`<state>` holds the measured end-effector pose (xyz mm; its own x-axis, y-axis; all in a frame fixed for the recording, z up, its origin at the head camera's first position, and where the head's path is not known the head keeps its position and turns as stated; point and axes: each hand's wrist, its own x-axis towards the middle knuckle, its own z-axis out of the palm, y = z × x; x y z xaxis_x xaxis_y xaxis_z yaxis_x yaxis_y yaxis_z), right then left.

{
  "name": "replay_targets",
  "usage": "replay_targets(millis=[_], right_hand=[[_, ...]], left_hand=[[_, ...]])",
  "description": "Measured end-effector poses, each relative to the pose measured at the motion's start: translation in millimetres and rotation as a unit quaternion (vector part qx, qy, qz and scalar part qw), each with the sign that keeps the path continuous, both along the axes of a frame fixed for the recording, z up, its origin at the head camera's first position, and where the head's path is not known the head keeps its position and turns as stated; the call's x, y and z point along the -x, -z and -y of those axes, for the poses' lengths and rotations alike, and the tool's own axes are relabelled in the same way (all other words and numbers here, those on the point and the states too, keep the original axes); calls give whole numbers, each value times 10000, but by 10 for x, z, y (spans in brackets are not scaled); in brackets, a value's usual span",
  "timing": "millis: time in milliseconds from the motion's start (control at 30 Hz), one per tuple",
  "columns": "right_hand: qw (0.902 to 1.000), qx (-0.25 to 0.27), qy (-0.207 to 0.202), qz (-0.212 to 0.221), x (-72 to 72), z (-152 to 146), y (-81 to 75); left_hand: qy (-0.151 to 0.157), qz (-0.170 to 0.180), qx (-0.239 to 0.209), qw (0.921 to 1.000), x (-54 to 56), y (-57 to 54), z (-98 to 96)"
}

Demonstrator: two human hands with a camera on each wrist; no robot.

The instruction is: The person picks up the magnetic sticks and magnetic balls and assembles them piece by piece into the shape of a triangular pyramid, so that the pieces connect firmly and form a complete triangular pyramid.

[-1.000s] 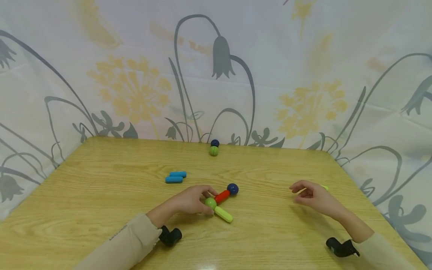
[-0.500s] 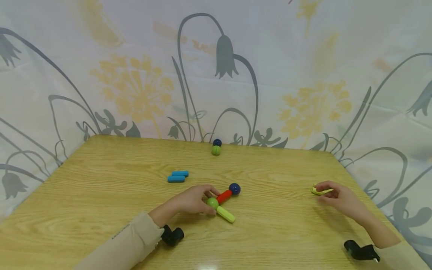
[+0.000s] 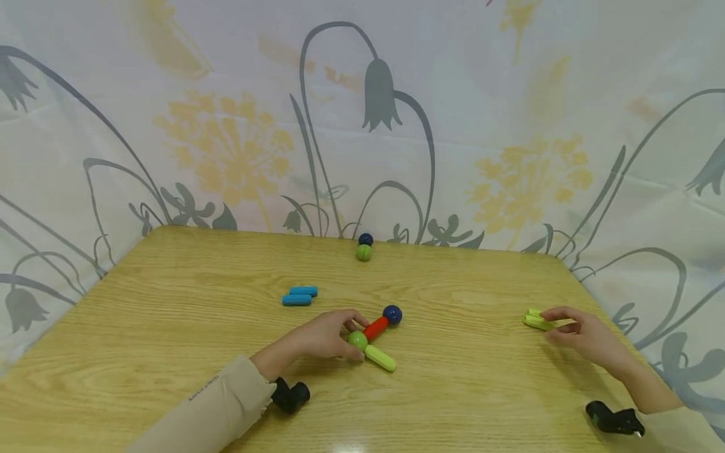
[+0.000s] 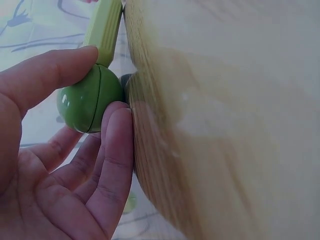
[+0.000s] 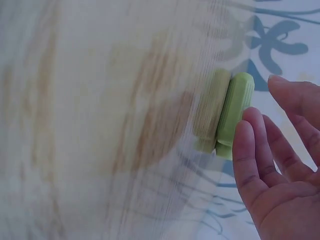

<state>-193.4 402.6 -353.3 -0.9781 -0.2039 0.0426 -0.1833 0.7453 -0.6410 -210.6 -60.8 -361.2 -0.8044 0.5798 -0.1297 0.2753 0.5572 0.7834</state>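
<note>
My left hand (image 3: 323, 335) holds a green ball (image 3: 357, 340), thumb on one side and fingers on the other, as the left wrist view shows. A red rod (image 3: 376, 328) runs from this ball to a dark blue ball (image 3: 392, 314). Joined to the green ball's near side is a yellow-green rod (image 3: 380, 358), which points right and toward me. At the right of the table, two more yellow-green rods (image 3: 535, 320) lie side by side. Close beside them is my right hand (image 3: 589, 340), thumb spread from the fingers, fingertips overlapping the nearer ribbed rod (image 5: 236, 107) in the right wrist view.
Two blue rods (image 3: 297, 300) lie together left of centre. Near the back edge, a second green ball (image 3: 364, 252) sits in front of another dark blue ball (image 3: 365, 240). A patterned cloth (image 3: 249, 126) hangs behind the wooden table (image 3: 170, 302).
My right hand has moved right to the pair of yellow-green rods, which now show more beside its fingertips. The left hand keeps its hold on the green ball; the joined pieces have barely shifted.
</note>
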Motion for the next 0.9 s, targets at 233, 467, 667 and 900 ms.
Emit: replay_targets(millis=[233,467,667,900], right_hand=[[9998,45,-53,205,18,5,-2],[9977,-647,-28,182,48,49,13],[9962,-756,-83,414,53,156,29],[9968,-578,-220,499,47,311,23]], left_hand=[[-36,31,5,10000,-1,9,1],[14,-20,8,10000,10,14,2],[40,-1,9,10000,14,10,2],[41,-15,16,10000,12,7,-3]])
